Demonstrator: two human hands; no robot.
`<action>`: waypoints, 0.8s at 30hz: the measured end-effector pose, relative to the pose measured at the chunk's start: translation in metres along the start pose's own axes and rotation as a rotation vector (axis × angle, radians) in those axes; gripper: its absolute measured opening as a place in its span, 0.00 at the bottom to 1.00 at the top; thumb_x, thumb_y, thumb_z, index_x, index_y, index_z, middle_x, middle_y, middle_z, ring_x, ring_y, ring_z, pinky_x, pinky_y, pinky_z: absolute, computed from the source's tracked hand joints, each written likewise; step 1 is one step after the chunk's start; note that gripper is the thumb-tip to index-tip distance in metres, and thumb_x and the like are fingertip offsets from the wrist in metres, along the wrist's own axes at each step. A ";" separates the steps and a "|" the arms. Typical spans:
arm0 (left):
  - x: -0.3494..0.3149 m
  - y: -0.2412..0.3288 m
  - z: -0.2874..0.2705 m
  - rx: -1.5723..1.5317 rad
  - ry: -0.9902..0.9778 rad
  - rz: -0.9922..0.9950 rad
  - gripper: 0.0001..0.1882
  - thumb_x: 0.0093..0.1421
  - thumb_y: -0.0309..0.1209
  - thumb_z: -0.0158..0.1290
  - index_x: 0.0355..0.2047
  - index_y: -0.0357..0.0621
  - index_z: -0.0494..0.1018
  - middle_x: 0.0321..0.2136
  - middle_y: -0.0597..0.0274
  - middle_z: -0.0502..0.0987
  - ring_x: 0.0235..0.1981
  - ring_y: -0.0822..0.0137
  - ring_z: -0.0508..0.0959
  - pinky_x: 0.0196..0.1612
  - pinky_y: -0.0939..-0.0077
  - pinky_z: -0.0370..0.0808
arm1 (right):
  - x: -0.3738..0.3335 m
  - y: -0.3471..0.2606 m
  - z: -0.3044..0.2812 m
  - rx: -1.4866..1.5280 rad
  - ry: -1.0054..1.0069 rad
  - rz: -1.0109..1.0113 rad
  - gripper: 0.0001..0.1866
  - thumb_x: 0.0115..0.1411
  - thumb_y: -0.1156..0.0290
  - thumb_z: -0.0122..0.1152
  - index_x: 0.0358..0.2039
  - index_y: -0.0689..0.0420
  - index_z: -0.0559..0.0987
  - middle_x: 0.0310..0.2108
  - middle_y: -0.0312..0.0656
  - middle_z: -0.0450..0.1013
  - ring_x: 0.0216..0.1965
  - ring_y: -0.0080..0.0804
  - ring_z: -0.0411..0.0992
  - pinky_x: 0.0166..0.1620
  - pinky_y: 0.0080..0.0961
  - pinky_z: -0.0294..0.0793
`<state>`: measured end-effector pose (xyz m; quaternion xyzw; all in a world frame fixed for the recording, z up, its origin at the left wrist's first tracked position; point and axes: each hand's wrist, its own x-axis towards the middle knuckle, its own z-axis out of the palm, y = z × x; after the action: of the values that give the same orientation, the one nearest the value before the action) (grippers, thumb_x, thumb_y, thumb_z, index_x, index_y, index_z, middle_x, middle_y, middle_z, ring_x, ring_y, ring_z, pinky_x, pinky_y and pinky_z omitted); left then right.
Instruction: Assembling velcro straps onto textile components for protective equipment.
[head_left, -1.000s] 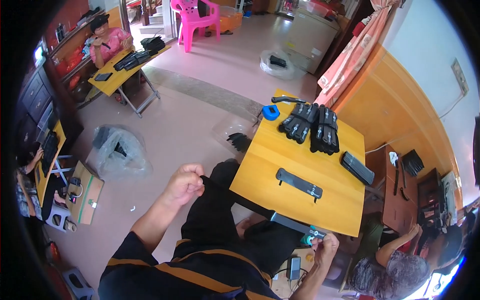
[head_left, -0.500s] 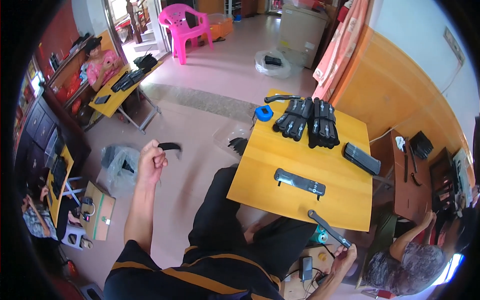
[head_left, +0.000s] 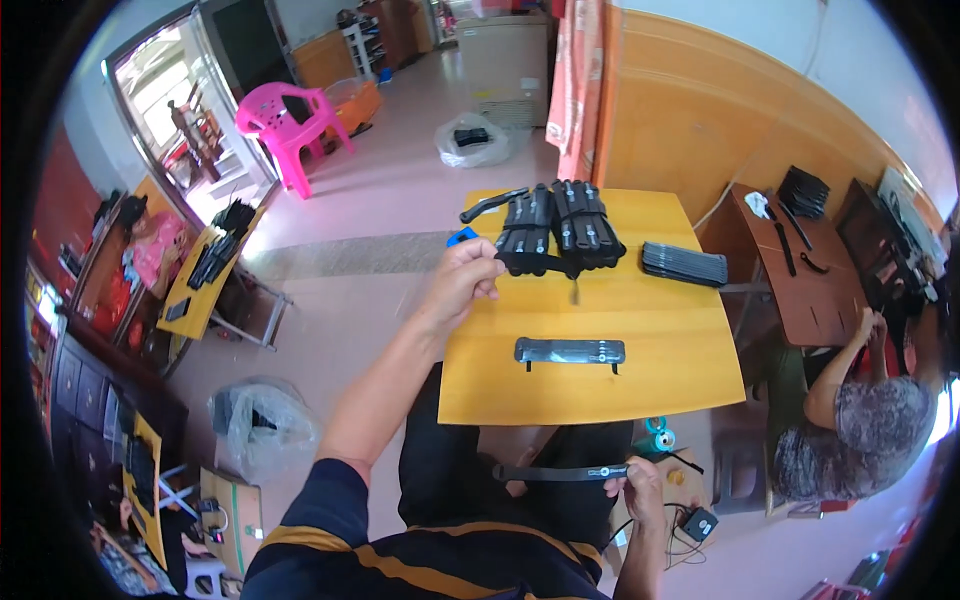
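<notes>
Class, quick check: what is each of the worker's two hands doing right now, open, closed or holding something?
Left hand: closed, holding a thin black strip.
Right hand: closed, pinching one end of a black strap.

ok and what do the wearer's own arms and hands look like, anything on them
Both the left hand and the right hand are bare, with no gloves or watch visible. The left sleeve is dark, ends near the elbow and has an orange-brown stripe; the forearm below it is uncovered. No cables or markings show on either arm.
</notes>
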<state>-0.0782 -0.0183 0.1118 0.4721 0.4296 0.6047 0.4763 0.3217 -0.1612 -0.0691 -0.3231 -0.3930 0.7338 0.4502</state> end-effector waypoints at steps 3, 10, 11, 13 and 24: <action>0.014 -0.062 -0.023 0.050 0.149 -0.187 0.10 0.57 0.28 0.58 0.23 0.52 0.68 0.15 0.75 0.64 0.13 0.80 0.62 0.19 0.78 0.70 | 0.000 0.003 -0.002 -0.001 -0.004 -0.013 0.19 0.70 0.58 0.56 0.28 0.60 0.75 0.26 0.50 0.79 0.24 0.33 0.78 0.29 0.26 0.80; 0.007 -0.140 -0.094 0.428 0.335 -0.450 0.10 0.50 0.28 0.58 0.17 0.48 0.67 0.13 0.70 0.66 0.10 0.73 0.63 0.12 0.75 0.61 | 0.003 -0.023 0.020 -0.049 0.050 0.058 0.14 0.68 0.67 0.51 0.26 0.58 0.76 0.26 0.46 0.80 0.27 0.28 0.77 0.34 0.24 0.78; 0.010 -0.141 -0.095 0.475 0.360 -0.436 0.10 0.50 0.27 0.57 0.17 0.48 0.67 0.12 0.70 0.66 0.09 0.73 0.62 0.12 0.75 0.60 | 0.005 -0.025 0.022 -0.061 0.050 0.061 0.14 0.68 0.67 0.50 0.26 0.58 0.76 0.26 0.46 0.80 0.27 0.28 0.77 0.35 0.24 0.78; 0.013 -0.140 -0.101 0.530 0.383 -0.419 0.10 0.50 0.26 0.56 0.16 0.47 0.67 0.12 0.70 0.65 0.09 0.74 0.61 0.12 0.75 0.59 | 0.010 -0.026 0.026 -0.093 0.037 0.051 0.15 0.69 0.66 0.50 0.26 0.59 0.76 0.27 0.47 0.80 0.27 0.28 0.77 0.35 0.24 0.79; 0.016 -0.145 -0.120 0.680 0.425 -0.367 0.12 0.50 0.31 0.57 0.13 0.44 0.71 0.10 0.65 0.70 0.08 0.69 0.68 0.13 0.69 0.63 | 0.018 -0.020 0.041 -0.131 -0.093 0.017 0.16 0.71 0.65 0.49 0.32 0.62 0.79 0.31 0.47 0.81 0.29 0.28 0.79 0.37 0.22 0.80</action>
<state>-0.1725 0.0146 -0.0480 0.3833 0.7693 0.4178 0.2944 0.2888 -0.1507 -0.0341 -0.3208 -0.4578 0.7245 0.4033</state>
